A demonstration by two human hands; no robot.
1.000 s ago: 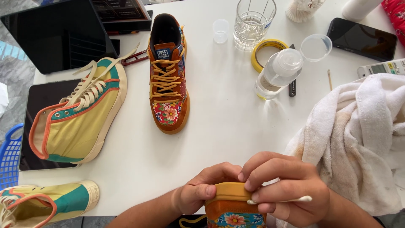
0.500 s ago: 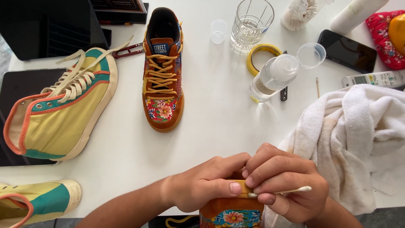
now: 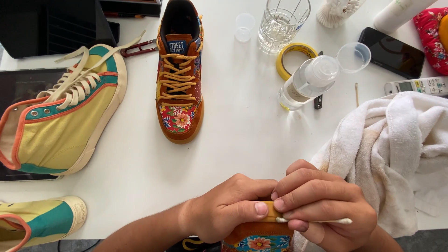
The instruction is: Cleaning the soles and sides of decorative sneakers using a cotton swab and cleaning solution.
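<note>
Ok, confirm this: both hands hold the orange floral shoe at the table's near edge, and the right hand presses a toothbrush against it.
Not quite. The head view shows the right hand pressing a cotton swab, not a toothbrush, against the orange floral shoe. The rest holds: the left hand grips the shoe too, at the near edge of the table.

High-top sneaker [image 3: 60, 121] lies left of the laced shoe [image 3: 179, 79] on the desk [image 3: 242, 135]; towel [image 3: 396, 154] right, bottle [image 3: 308, 81] behind it.

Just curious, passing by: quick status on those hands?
Left hand grips floral shoe at table edge. Right hand pinches cotton swab against it. White towel alongside; nothing blocking.
</note>
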